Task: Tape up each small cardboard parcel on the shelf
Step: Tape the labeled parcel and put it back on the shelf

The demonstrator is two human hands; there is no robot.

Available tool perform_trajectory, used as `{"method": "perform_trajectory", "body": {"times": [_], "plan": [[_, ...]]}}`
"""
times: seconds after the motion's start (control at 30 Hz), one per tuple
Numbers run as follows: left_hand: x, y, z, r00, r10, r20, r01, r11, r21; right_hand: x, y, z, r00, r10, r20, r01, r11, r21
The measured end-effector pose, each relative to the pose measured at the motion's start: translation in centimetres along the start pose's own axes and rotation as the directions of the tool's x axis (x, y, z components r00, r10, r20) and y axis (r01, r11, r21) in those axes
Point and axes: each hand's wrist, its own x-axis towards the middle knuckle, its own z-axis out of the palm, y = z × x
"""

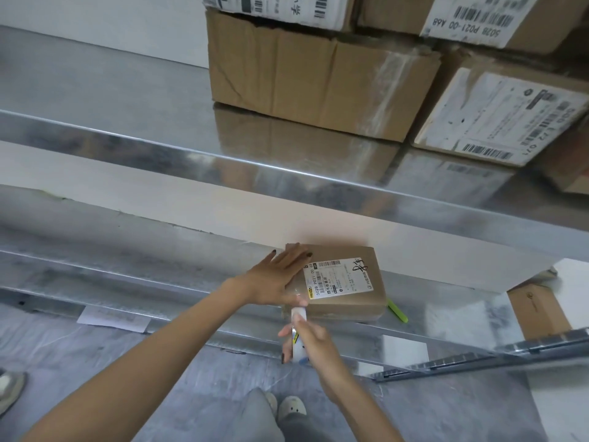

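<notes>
Head view, items as I read them from my station, largest first.

1. Upper shelf point(127, 100): bare metal, running across the frame, loaded at the right.
2. Lower shelf point(127, 272): metal as well, below and nearer to me; it carries the parcel.
3. Big box point(312, 84): brown, creased, on the upper shelf, with more boxes stacked on top of it.
4. Labelled box point(497, 116): just to the right of the big box, white barcode sheet facing me.
5. Side box point(535, 311): brown, at the right end of the lower level, well apart from the parcel.
6. Parcel point(366, 255): small, brown, lying flat on the lower shelf with its near side at the front edge, white label point(338, 275) up.
7. Left hand point(277, 279): laid flat on the parcel's left end, fingers straight and spread, pressing down, nothing gripped.
8. Right hand point(314, 346): just in front of the parcel's near-left corner, fingers curled round the tape.
9. Tape point(299, 314): white, its top touching the parcel's front edge; whether it is a bare roll or a dispenser I cannot tell.
10. Paper point(113, 319): white sheet at the shelf's front lip, to the left.
11. Slippers point(291, 406): pale, on the grey floor below.
12. Pen point(398, 311): green, on the shelf just beside the parcel's right near corner.
</notes>
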Motion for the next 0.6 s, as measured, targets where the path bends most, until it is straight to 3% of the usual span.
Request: {"method": "perform_trajectory", "body": {"times": [0.3, 0.6], "plan": [[0.0, 0.9, -0.7, 0.983, -0.085, 0.164, 0.070, 0.993, 0.095, -2.0, 1.1, -0.7, 0.988, -0.132, 0.076, 0.136, 0.990, -0.043], [0.6, 1.5, -1.3, 0.949, -0.131, 0.287, 0.103, 0.989, 0.108, -1.9, 2.4, -0.1, 0.986, -0.165, -0.015, 0.164, 0.984, -0.075]]}}
